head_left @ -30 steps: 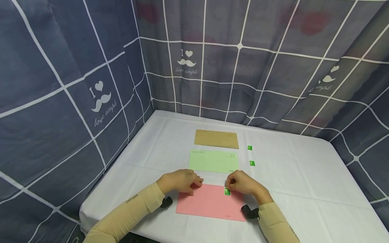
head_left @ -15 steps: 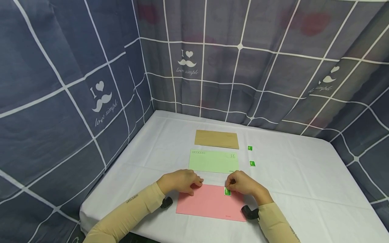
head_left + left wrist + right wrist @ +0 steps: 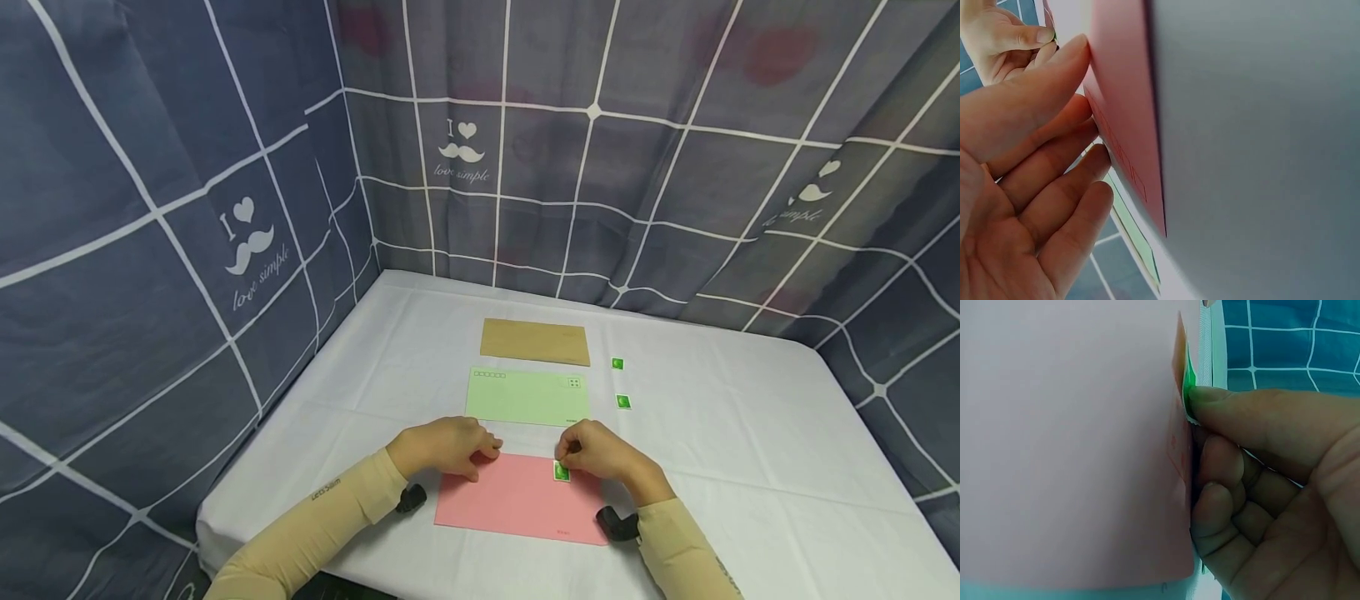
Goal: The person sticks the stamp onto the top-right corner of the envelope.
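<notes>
A pink envelope [image 3: 510,508] lies flat nearest the person. On its upper left, my left hand [image 3: 448,446] rests with thumb and fingertips; the left wrist view shows the fingers [image 3: 1066,206] extended along the envelope's edge, beside a printed row of boxes. At the upper right corner my right hand [image 3: 600,452] pinches a green stamp [image 3: 562,472] with a white perforated border. In the right wrist view the thumb presses on the stamp [image 3: 1190,381], which stands at an angle over the envelope's printed square, and the other fingers are curled in.
Beyond the pink envelope lie a light green envelope [image 3: 525,397] and a brown envelope [image 3: 534,342]. Two more green stamps, a nearer stamp [image 3: 623,402] and a farther stamp [image 3: 617,364], lie to their right on the white tablecloth [image 3: 750,467]. A grey gridded curtain [image 3: 540,167] surrounds the table.
</notes>
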### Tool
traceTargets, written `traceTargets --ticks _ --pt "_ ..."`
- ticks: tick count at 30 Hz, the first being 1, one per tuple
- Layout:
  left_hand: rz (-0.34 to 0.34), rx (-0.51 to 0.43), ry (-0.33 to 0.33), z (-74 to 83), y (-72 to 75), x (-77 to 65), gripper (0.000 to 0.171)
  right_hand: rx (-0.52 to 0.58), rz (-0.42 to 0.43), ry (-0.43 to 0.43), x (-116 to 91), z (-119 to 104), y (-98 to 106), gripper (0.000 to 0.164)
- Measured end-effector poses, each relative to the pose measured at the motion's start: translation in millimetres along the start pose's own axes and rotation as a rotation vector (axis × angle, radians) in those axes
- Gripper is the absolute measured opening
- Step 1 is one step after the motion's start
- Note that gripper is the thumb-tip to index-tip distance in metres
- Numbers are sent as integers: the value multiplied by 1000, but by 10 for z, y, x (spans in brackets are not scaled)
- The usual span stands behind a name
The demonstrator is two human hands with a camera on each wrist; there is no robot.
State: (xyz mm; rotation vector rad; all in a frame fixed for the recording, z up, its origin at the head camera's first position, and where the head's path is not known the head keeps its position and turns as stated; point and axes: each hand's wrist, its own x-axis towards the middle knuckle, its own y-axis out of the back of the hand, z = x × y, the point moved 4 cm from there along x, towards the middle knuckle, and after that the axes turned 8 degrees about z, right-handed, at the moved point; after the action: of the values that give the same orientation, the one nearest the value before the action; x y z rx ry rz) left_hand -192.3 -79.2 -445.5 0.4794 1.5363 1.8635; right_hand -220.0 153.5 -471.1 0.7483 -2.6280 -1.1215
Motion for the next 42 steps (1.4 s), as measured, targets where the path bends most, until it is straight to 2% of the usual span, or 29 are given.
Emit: traceTargets --ticks 10,21,28,42 --pt "-17 9 11 -8 -20 15 48 0 7 -10 -6 12 -2 18" --pt "-11 7 2 7 -5 5 48 -6 10 16 -7 5 16 18" --pt "-3 7 2 17 -2 -10 48 20 3 31 -19 9 6 18" --pt "-3 -14 6 -1 -16 -9 48 76 -23 -1 -13 105 11 13"
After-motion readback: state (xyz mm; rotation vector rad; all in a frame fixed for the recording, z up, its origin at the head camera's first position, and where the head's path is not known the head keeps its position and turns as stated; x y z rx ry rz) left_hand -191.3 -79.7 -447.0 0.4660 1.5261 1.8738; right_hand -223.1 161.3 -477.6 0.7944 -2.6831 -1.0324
